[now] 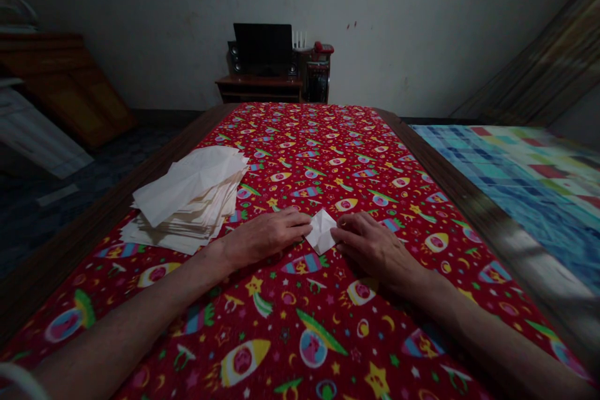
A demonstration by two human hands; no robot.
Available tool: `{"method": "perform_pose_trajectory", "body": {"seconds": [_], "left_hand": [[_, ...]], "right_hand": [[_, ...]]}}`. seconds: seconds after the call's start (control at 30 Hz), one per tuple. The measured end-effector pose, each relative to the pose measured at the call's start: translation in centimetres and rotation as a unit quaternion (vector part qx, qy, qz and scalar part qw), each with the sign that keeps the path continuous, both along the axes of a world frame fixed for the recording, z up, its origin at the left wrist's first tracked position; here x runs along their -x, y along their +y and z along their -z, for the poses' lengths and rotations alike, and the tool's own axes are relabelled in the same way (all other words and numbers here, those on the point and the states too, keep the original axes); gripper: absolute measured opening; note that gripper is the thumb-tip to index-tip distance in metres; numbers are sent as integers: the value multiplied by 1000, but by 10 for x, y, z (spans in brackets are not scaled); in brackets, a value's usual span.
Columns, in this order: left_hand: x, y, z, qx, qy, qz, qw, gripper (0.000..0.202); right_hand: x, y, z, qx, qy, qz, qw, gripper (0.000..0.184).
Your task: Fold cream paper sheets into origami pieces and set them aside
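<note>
A small white folded paper (322, 232), diamond-shaped with creases, lies flat on the red patterned cloth (300, 300). My left hand (274, 232) rests at its left corner, the fingers together and the tips touching the edge. On the opposite corner, my right hand (368, 244) pinches the paper between thumb and curled fingers. To the left of my left hand sits an uneven stack of white paper sheets (192, 190), the top one creased.
The cloth covers a long table with brown edges (417, 156). Beyond its far end stand a black monitor (262, 47) and a red telephone (323, 47). A bed with a checked cover (525, 187) lies to the right, a wooden cabinet (70, 87) to the left.
</note>
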State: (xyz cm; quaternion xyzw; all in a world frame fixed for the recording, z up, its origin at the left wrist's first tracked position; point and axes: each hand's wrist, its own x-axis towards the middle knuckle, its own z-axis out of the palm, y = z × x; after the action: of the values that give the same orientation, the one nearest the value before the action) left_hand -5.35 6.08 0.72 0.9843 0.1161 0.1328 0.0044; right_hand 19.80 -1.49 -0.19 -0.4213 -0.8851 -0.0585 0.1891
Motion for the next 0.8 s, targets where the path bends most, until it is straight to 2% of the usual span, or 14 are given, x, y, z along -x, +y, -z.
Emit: {"method": "perform_pose_trajectory", "body": {"seconds": [0.13, 0.27, 0.47, 0.67, 0.8], "left_hand": [[-1, -3, -4, -59, 33, 14, 998, 24], [-3, -6, -7, -105, 62, 10, 993, 22], [-7, -4, -8, -106, 48, 6, 993, 19], [-7, -2, 1, -132, 21, -1, 991, 19], [-9, -4, 5, -109, 1, -17, 994, 18]], "right_hand": [[2, -4, -9, -9, -68, 5, 998, 17], [3, -4, -10, 13, -95, 0, 995, 19], [3, -1, -5, 15, -71, -12, 997, 19], [2, 4, -3, -6, -64, -13, 998, 17], [4, 5, 0, -30, -56, 0, 998, 18]]}}
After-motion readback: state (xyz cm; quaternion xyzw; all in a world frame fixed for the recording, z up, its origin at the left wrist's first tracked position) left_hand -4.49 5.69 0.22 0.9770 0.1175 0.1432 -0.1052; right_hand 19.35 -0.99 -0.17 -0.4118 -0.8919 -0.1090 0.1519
